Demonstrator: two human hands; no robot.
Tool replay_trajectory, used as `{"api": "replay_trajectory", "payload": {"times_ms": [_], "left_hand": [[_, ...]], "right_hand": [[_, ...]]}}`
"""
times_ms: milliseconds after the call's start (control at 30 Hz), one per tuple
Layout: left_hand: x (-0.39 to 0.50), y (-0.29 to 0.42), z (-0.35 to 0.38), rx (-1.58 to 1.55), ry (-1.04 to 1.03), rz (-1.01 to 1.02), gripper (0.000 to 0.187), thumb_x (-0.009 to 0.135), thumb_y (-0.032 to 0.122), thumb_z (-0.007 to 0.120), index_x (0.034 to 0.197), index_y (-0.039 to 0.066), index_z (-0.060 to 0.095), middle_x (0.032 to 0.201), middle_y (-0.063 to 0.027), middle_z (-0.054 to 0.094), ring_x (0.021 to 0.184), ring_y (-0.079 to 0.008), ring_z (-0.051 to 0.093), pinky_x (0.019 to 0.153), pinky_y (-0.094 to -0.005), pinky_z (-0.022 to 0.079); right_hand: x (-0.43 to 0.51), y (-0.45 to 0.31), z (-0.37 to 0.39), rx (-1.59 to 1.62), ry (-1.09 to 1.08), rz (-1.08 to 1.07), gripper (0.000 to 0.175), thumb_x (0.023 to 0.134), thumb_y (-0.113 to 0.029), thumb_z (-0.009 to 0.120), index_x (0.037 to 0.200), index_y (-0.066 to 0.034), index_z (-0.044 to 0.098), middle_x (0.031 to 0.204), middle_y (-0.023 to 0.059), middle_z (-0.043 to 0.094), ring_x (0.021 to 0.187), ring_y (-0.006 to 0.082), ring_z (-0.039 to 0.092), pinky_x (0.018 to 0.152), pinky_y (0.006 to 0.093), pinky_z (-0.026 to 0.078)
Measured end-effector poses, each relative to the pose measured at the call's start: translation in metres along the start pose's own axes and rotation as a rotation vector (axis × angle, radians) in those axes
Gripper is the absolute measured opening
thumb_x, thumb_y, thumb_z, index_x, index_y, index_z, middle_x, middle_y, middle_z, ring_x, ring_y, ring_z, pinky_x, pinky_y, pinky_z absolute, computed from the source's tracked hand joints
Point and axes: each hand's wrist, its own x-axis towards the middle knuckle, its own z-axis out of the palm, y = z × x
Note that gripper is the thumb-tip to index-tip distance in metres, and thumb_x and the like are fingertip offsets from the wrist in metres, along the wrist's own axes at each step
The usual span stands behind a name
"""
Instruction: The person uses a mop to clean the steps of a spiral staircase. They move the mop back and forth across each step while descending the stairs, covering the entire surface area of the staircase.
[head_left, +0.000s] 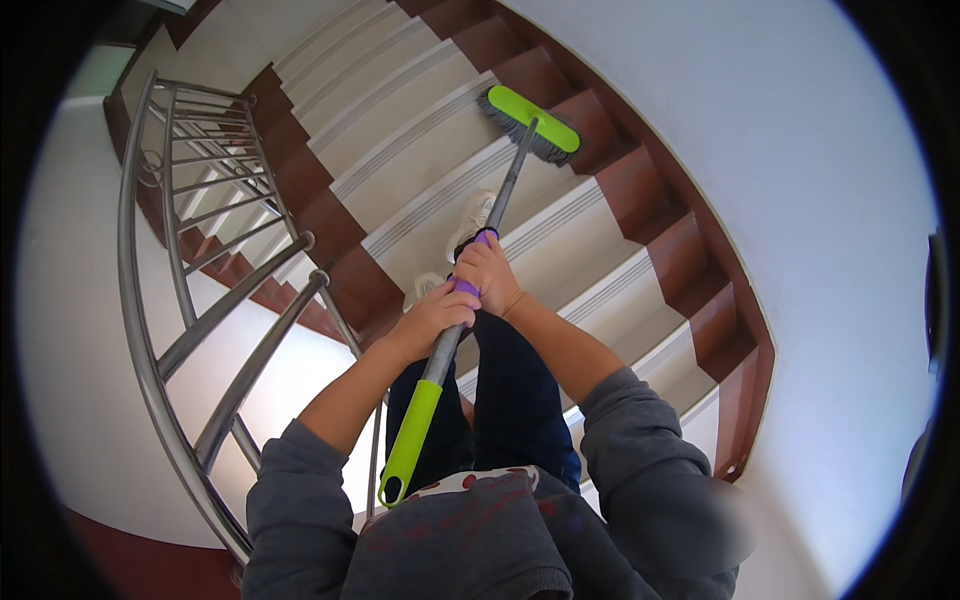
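Observation:
Both my hands are wrapped around the grey metal pole of a push broom, close together near the pole's middle. My left hand (433, 315) is nearer my body, beside a purple grip section (466, 287). Just ahead of it, my right hand (487, 274) grips the purple section. A lime-green handle end (412, 435) with a hanging hole reaches back to my waist. At the far end, the green broom head (534, 118) with grey bristles rests on the right side of a stair tread, over the cream and red-brown tiles. The pole runs diagonally between my arms.
Cream stair treads (442, 142) with grooved edges and red-brown tile borders (643, 184) surround me. A stainless steel railing (139, 300) stands on the left, with another flight behind it. A white wall (832, 247) rises on the right. My white shoes (472, 217) are on the steps.

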Motion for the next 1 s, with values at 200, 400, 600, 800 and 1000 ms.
{"api": "replay_trajectory", "payload": {"times_ms": [200, 400, 600, 800, 1000], "left_hand": [[0.035, -0.021, -0.037, 0.08, 0.013, 0.012, 0.009, 0.073, 0.004, 0.056, 0.08, 0.008, 0.055, 0.098, -0.0076, 0.059, 0.095, -0.0276, 0.054, 0.082, -0.0304, 0.044], [0.101, -0.092, -0.044, 0.061, -0.021, 0.054, 0.013, 0.069, 0.002, 0.059, 0.08, 0.008, 0.055, 0.097, -0.0082, 0.059, 0.095, -0.0288, 0.053, 0.085, -0.0335, 0.043], [0.175, -0.171, -0.023, 0.113, -0.098, 0.082, 0.015, 0.066, 0.003, 0.062, 0.078, 0.009, 0.055, 0.095, -0.0063, 0.057, 0.093, -0.0315, 0.051, 0.084, -0.034, 0.043], [0.17, -0.185, -0.017, 0.113, -0.153, -0.017, 0.014, 0.067, 0.005, 0.061, 0.077, 0.012, 0.055, 0.095, -0.0034, 0.055, 0.093, -0.0322, 0.05, 0.081, -0.0354, 0.044], [0.136, -0.195, -0.024, 0.09, -0.191, -0.051, 0.009, 0.07, 0.008, 0.059, 0.078, 0.012, 0.054, 0.097, -0.0038, 0.055, 0.097, -0.0331, 0.048, 0.083, -0.0358, 0.043]], "right_hand": [[0.054, 0.032, -0.007, -0.014, 0.055, -0.062, 0.01, 0.07, -0.02, 0.058, 0.078, -0.015, 0.054, 0.082, 0.002, 0.052, 0.091, 0.0221, 0.051, 0.097, 0.0522, 0.028], [0.089, 0.112, -0.004, -0.009, 0.147, -0.027, 0.012, 0.069, -0.02, 0.056, 0.079, -0.0138, 0.057, 0.083, 0.0028, 0.053, 0.091, 0.0221, 0.052, 0.097, 0.0506, 0.029], [0.094, 0.208, 0.008, 0.03, 0.246, 0.081, 0.013, 0.068, -0.019, 0.058, 0.079, -0.0129, 0.057, 0.086, 0.0036, 0.054, 0.093, 0.0229, 0.052, 0.096, 0.0473, 0.031], [0.089, 0.23, 0.016, 0.068, 0.034, 0.084, 0.015, 0.069, -0.021, 0.061, 0.081, -0.014, 0.057, 0.089, 0.0031, 0.056, 0.099, 0.0242, 0.052, 0.099, 0.0477, 0.028], [0.088, 0.213, 0.051, 0.066, 0.053, 0.088, 0.018, 0.063, -0.02, 0.063, 0.079, -0.0138, 0.058, 0.088, 0.0034, 0.055, 0.098, 0.0255, 0.051, 0.098, 0.0514, 0.028]]}}
